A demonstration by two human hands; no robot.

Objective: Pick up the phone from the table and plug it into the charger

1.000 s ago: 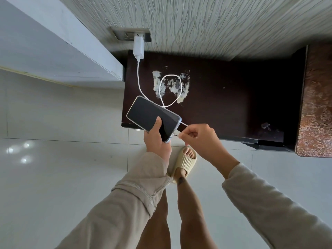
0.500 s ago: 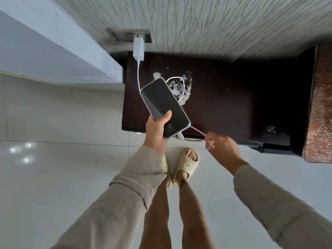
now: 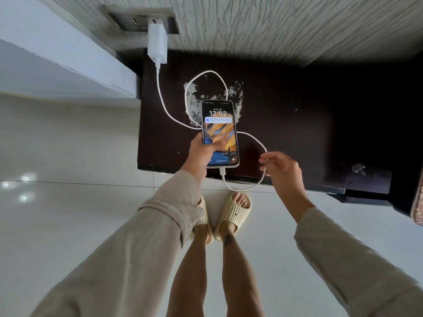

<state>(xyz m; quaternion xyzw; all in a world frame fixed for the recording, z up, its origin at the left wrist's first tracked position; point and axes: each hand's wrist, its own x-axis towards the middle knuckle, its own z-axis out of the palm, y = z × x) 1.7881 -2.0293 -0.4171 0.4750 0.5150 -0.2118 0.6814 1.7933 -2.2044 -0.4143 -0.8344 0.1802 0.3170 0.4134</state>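
We see the dark table (image 3: pixel 286 124) as the biggest thing here, and we place everything else against it. It stands against the ribbed wall (image 3: pixel 274 26), with pale floor tiles (image 3: pixel 68 156) running past its left side and near edge. Two feet in cream slippers (image 3: pixel 233 213) stand on the tiles just before that near edge.

Our left hand (image 3: pixel 201 154) reaches over the table's near edge and is closed around the lower left side of the phone (image 3: pixel 219 133), thumb laid across the screen. The phone is over the table's near left part, screen up and lit, showing 12:52.

Our right hand (image 3: pixel 283 170) hovers at the near edge, right of the phone, fingers loosely spread and curled; the white cable (image 3: pixel 264 173) runs along its fingertips, but we cannot tell whether they pinch it.

The cable's plug sits in the phone's bottom end, then loops off the table's near edge, back up across the top in a coil, and on to the white charger (image 3: pixel 156 46) in the wall socket (image 3: pixel 137 19) above the table's far left corner.
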